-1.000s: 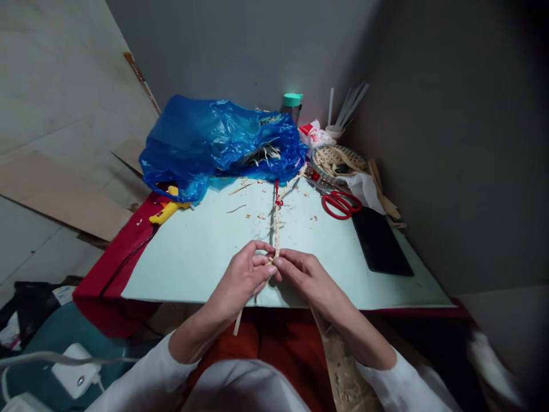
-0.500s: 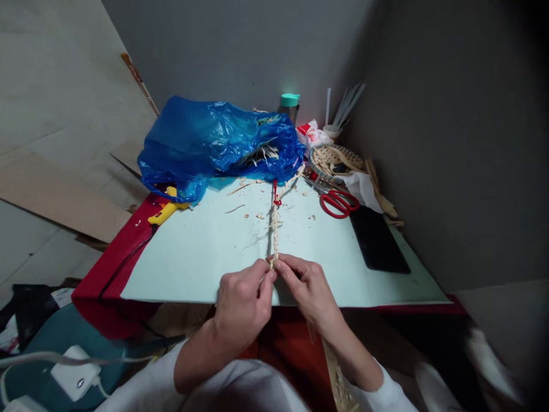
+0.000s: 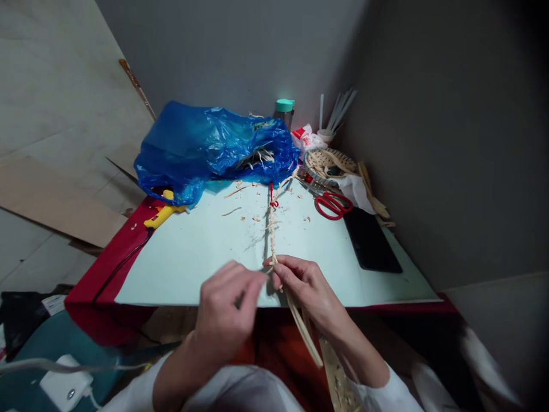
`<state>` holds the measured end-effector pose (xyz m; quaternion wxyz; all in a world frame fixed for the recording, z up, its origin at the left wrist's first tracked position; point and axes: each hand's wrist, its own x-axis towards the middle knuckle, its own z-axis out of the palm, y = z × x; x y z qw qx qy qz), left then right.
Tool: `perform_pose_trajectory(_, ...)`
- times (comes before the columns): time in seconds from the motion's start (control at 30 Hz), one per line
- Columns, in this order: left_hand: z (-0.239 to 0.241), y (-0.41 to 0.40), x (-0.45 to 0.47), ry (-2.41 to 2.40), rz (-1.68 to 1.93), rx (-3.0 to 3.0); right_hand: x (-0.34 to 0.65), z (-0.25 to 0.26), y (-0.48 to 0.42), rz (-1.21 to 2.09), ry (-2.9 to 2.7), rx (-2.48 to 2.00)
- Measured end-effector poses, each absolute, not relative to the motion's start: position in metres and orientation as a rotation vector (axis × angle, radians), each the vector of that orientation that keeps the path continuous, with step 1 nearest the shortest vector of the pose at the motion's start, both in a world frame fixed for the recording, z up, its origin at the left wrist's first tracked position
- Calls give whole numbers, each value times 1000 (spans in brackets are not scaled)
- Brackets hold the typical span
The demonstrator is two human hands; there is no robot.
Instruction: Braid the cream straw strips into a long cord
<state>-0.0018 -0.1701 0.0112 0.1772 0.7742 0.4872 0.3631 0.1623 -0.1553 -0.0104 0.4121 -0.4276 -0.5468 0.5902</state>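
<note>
A pale braid of straw-like strands (image 3: 273, 237) runs toward me over the table, tied near its far end with red cord (image 3: 273, 203). My right hand (image 3: 306, 283) pinches its near end between thumb and fingers. From beneath that hand, loose flat strands (image 3: 303, 329) hang past the table edge. My left hand (image 3: 231, 300) is closed, a little to the left and slightly blurred. A thin strand seems to run from the braid's end to its fingertips.
Behind lies a blue plastic bag (image 3: 184, 143) of fibres. Left is a yellow-handled tool (image 3: 160, 216) with a black cord. To the right are red-handled scissors (image 3: 333, 206), a black flat device (image 3: 372, 240) and a woven basket (image 3: 319, 163). A bottle (image 3: 284, 109) stands at the back.
My left hand has pulled away to the left from the braid's end. My right hand still pinches it, and the loose strands now show hanging below.
</note>
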Motion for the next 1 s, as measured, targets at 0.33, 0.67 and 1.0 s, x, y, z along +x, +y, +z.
perform_pose_trajectory(0.33,5,-127,0,750,653,1164,165,-2,-161,1495,-1445,-944)
perform_pose_trajectory(0.67,-1,-124,2,773,673,936,160,-7,-166,1465,-1463,-1078)
perform_pose_trajectory(1.0,3,-130,7,991,663,1144,167,-12,-167,1325,-1644,-1215)
